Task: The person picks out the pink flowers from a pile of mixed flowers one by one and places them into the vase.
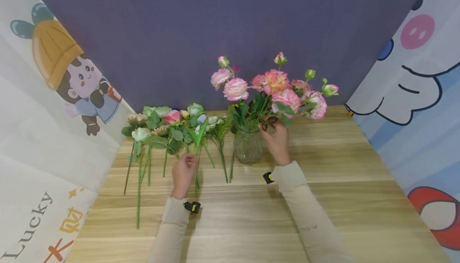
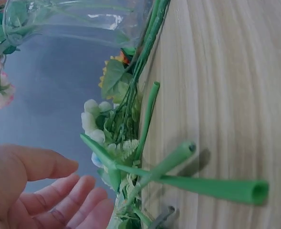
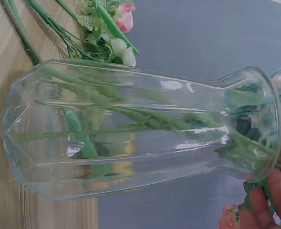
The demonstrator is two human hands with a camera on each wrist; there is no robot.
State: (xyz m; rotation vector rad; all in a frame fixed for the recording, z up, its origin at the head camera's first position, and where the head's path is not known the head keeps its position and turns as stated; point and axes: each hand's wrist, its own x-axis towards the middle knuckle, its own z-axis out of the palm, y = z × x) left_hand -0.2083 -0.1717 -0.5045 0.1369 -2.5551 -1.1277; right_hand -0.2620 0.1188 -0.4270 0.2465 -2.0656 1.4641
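Note:
A clear glass vase (image 3: 150, 186) stands upright on the table, holding pink artificial roses (image 1: 276, 81) with leafy stems inside. At its rim is my right hand (image 1: 278, 141), thumb and fingers pinching a thin leafy flower stem, with dark leaves (image 1: 269, 121) beside the fingertips. In the right wrist view that hand (image 3: 269, 195) shows only partly, at the edge. My left hand (image 1: 184, 174) is by a green-leaved flower stem (image 1: 197, 163) left of the vase. The left wrist view shows its fingers (image 2: 59, 195) loosely bent, nothing between them, close to the green stems (image 2: 212, 187).
A row of artificial flowers lies left of the vase, among them a white rose (image 1: 141, 134) and a pink-red rose (image 1: 172, 117), stems toward me. Behind the wooden table (image 1: 230, 231) rises a dark partition (image 1: 230, 27). Printed cloths hang at both sides.

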